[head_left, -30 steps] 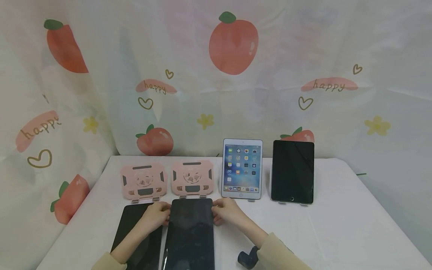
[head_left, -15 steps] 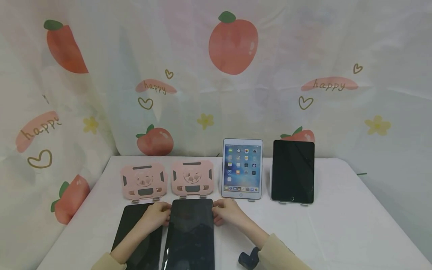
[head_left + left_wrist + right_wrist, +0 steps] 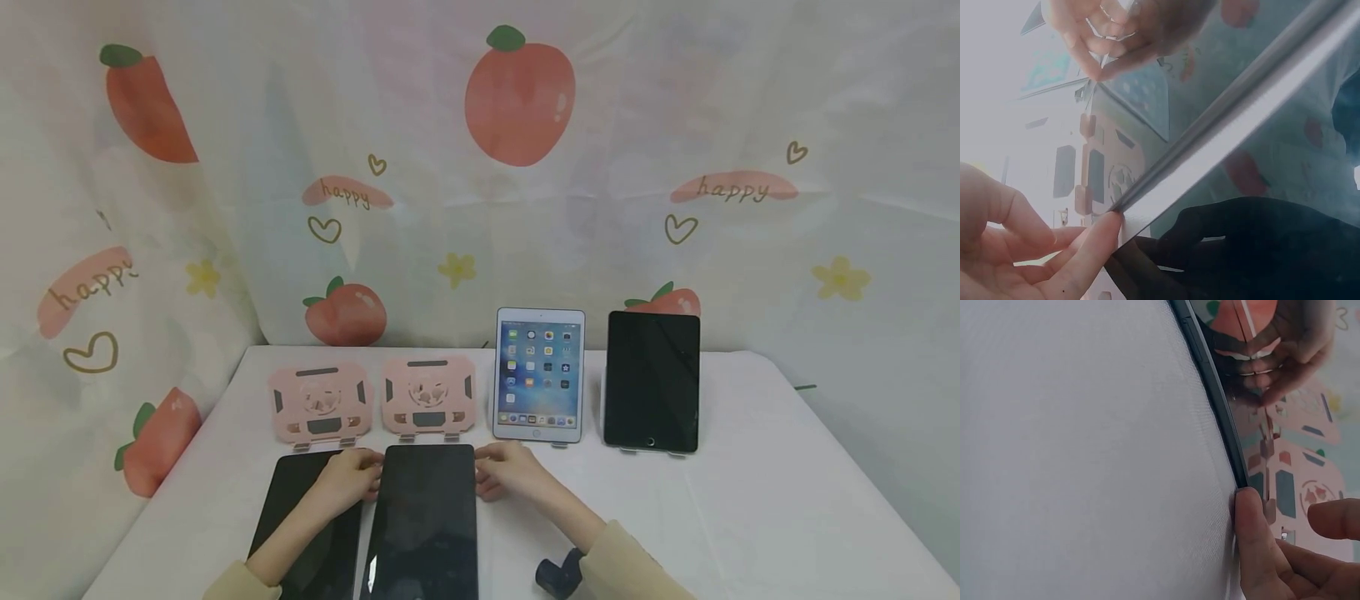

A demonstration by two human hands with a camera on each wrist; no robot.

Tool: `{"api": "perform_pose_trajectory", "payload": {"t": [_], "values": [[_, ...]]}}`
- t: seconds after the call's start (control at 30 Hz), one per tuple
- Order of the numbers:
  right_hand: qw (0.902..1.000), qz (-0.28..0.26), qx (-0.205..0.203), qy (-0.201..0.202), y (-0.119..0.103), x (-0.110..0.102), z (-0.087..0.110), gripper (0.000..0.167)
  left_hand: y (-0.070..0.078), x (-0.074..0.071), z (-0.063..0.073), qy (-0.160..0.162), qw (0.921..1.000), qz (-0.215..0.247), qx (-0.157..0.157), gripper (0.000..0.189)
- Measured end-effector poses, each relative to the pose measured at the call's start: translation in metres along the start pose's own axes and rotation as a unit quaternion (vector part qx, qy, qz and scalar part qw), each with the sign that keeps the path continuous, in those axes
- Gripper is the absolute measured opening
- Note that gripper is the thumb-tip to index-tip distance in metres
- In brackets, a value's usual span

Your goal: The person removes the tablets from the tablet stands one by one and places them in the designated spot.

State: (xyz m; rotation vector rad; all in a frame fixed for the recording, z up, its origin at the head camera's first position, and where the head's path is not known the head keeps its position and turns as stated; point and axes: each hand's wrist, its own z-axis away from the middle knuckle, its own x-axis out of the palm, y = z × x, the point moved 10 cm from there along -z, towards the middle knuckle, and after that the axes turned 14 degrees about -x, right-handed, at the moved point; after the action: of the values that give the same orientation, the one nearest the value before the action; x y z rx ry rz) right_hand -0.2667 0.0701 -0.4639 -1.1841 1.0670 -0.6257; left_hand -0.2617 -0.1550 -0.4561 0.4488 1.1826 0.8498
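A black tablet (image 3: 423, 525), screen up, lies in the middle front of the white table in the head view. My left hand (image 3: 351, 482) holds its far left corner, and my right hand (image 3: 512, 471) its far right corner. Curled fingers touch the corner in the left wrist view, where the tablet's metal edge (image 3: 1197, 150) runs diagonally. The right wrist view has one fingertip (image 3: 1249, 503) against the tablet's dark side edge (image 3: 1216, 394), the thumb apart. A second black tablet (image 3: 300, 525) lies to the left, partly under my left forearm.
Two pink stands (image 3: 322, 404) are behind the lying tablets. Farther right, a white tablet (image 3: 538, 375) with a lit screen and a black tablet (image 3: 652, 383) stand propped up. A dark rounded object (image 3: 558, 575) is by my right sleeve. A printed curtain hangs behind.
The held tablet's far edge has shifted slightly toward me, and the right hand a little to the right. The dark object by the right sleeve has shifted right with it.
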Motion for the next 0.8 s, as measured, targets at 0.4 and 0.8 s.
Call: {"api": "perform_pose_trajectory", "payload": {"t": [0.4,0.8], "values": [[0.9996,0.019,-0.02,-0.001,-0.005,-0.012,0.001,0.033,0.018,0.0,0.006,0.006,0.9987,-0.022,0.045,0.022],[0.9982,0.04,-0.043,0.014,-0.012,-0.032,0.006,0.032,0.032,0.006,0.007,0.007,0.9985,0.003,0.054,0.02]]}}
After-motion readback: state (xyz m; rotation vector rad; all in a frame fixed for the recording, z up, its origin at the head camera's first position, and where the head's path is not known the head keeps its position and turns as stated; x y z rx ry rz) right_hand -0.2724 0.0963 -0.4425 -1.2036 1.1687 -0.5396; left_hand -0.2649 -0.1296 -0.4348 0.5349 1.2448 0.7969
